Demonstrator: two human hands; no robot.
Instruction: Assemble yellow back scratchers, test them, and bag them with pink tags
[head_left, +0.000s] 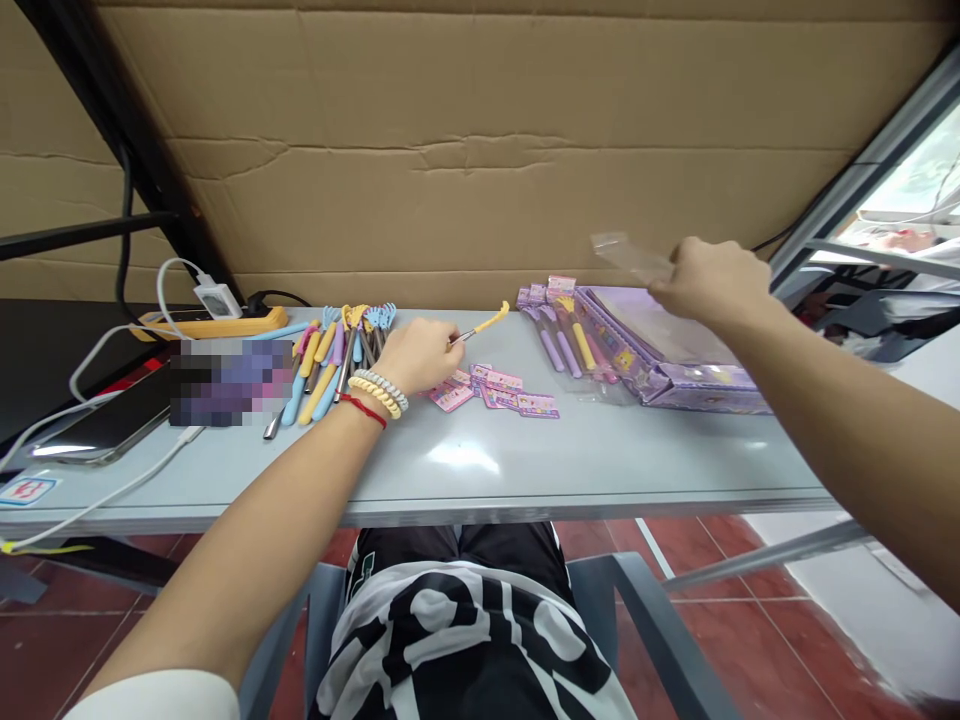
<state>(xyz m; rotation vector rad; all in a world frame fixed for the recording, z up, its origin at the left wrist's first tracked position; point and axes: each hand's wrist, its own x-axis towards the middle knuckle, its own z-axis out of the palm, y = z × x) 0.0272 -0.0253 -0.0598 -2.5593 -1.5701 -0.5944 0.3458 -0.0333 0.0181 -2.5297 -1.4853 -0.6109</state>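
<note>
My left hand (417,355) rests on the grey table (465,470) and pinches a small tool with a metal shaft and a yellow hand-shaped tip (484,325). My right hand (709,280) is raised over the right side and holds a clear plastic sleeve (628,254). Below it lies a purple display box (660,355). Beside the box lie packed tools with purple and yellow handles (559,330). Several small pink and purple cards (499,390) lie just right of my left hand.
A heap of loose tools with blue, yellow and pink handles (334,360) lies left of my left hand. Further left are a phone (105,425), white cables (112,490) and a charger on an orange power strip (217,310). A cardboard wall (480,150) stands behind the table.
</note>
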